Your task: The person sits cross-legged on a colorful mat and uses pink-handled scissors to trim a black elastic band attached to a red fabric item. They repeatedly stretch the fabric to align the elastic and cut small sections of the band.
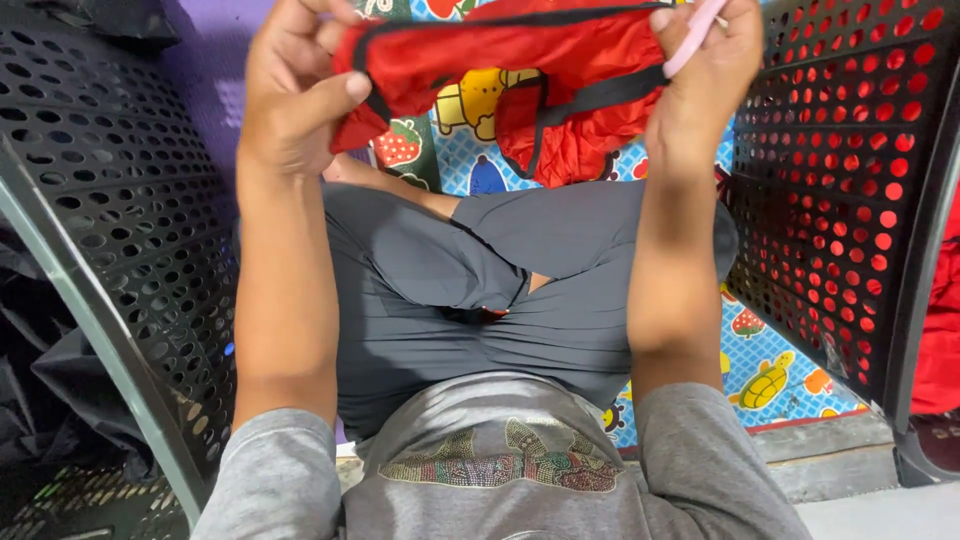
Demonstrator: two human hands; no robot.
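Colourful cartoon floor mat under crossed legs, black perforated crates on both sides. I see the left hand and right hand each pinching the red cloth, stretched between them at the far side, apparently to spread it; a thin pink item sits in the right hand too.

Left side: black perforated plastic crate, its wall tilted, dark cloth behind it.
Right side: second black perforated crate, red showing through its holes.
Floor: colourful play mat with turtle and strawberry pictures.
Far right: red fabric beyond the crate.
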